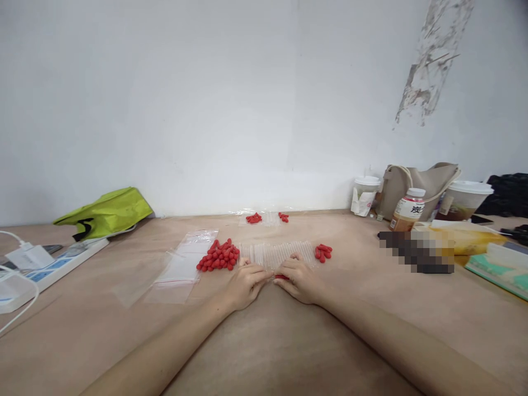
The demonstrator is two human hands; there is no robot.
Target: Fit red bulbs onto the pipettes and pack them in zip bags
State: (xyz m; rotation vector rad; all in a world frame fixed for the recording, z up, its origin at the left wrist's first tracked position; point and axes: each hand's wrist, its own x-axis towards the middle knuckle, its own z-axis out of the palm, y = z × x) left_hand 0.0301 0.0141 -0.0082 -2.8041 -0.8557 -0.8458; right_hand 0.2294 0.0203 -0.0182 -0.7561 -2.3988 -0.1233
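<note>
two bare hands work close together above the brown table point(363, 258), just on the near side of a row of clear tubes point(284, 254). the right hand point(302, 280) pinches a small red piece point(282, 276) between thumb and forefinger, its other fingers curled over toward the row. the left hand point(248, 283) has its thumb and forefinger pointing in at that piece, their tips close together; whether they grip a tube end, i cannot tell. the step in hand looks like joining or lining up the red piece with something see-through, and the next move would seem to call for a steady left hand and a small, straight push from the right. a heap of red pieces point(218, 256) sits just beyond the left hand, with a smaller cluster point(323, 253) past the right. what stays hard to make out: most of the held piece is covered by fingers, the clear tubes blur into one another, part of their row is hidden behind the knuckles, and the flat plastic bags point(179, 269) at left overlap too faintly to count. a blocky blurred patch point(416, 253) masks something at right, and both forearms run out of view.
</note>
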